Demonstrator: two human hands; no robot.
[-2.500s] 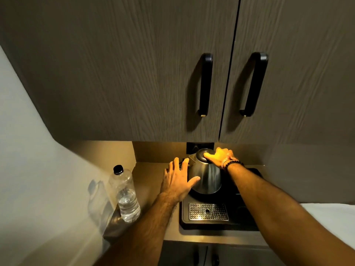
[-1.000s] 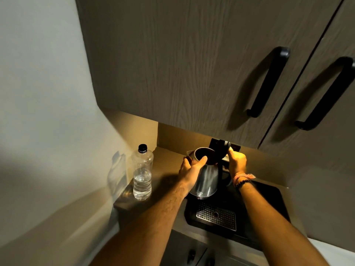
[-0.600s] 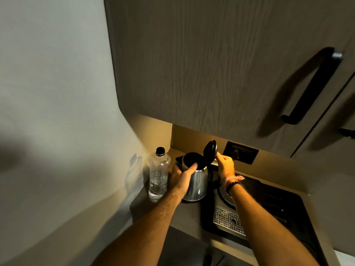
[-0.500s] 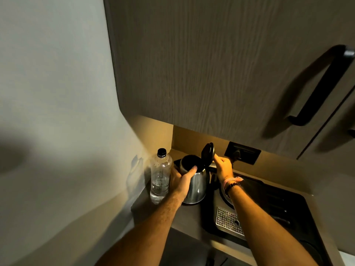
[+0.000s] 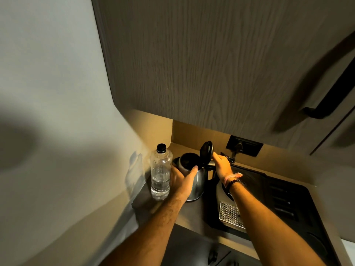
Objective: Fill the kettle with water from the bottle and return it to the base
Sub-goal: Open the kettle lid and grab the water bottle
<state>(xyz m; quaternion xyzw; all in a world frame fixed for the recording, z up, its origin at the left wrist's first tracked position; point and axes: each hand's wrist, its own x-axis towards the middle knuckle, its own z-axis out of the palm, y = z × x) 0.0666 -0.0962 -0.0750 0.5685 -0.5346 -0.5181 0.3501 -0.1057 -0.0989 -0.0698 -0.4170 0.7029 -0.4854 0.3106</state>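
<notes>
A steel kettle stands on the countertop just left of the black tray, its black lid tipped up and its mouth open. My left hand wraps around the kettle's body from the left. My right hand is at the back of the kettle, with fingers on the raised lid near the handle. A clear plastic bottle with a black cap stands upright directly left of the kettle, partly filled with water. The round base lies bare on the tray, right of my right wrist.
A black tray with a perforated metal drip grate fills the counter's right side. A wall socket with a plug sits behind. Low wooden cabinets overhang; a wall closes off the left.
The kettle came off its base and moved left onto the counter beside the bottle, and its lid was swung up. In the last half second the hands barely shifted.
</notes>
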